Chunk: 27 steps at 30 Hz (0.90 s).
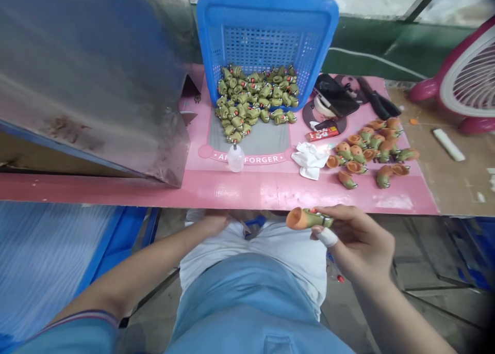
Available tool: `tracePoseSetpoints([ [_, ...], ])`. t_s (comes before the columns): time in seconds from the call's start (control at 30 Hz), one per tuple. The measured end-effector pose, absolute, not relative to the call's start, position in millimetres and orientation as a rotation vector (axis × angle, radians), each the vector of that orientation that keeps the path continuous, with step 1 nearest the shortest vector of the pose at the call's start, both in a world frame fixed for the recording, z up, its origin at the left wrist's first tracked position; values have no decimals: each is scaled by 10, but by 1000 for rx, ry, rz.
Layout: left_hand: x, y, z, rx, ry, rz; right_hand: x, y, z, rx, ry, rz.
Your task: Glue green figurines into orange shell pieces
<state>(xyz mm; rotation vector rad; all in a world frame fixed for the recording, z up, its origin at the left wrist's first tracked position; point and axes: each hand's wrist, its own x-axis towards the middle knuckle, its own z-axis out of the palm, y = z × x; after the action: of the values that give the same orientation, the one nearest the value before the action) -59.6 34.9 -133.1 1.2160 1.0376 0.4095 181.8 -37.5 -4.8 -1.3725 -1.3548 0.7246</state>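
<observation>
My right hand (351,235) pinches a small olive-green and orange piece (309,219) in front of the table's near edge, its orange cup-shaped end pointing left. White tape is wrapped round my right thumb. My left hand (218,222) hangs low by my lap, under the table edge; its fingers are blurred and mostly hidden. On the right of the pink mat lies a group of similar green and orange pieces (358,154). Several green pieces (251,93) fill and spill out of the tipped blue basket (266,5).
A small clear bottle (235,159), crumpled white tissue (310,160), a red packet (323,133) and black tools (338,96) lie on the pink mat (216,189). A metal box (96,80) stands left, a pink fan (469,80) right.
</observation>
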Motion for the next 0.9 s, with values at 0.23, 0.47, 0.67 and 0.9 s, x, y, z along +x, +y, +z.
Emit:
tracePoseSetpoints([
  [0.23,-389,117,-440,1661,699,726,1648,-273,52,-1214,-1224,983],
  [0.47,-231,110,-7,1761,711,967,1505,-271,36,-1160,-1019,1110],
  [0.67,-175,144,75,1251,735,718,1590,-288,51,-1242,-1303,1024],
  [0.9,-168,181,95,872,769,601,1713,-254,169,-1260,-1839,737],
])
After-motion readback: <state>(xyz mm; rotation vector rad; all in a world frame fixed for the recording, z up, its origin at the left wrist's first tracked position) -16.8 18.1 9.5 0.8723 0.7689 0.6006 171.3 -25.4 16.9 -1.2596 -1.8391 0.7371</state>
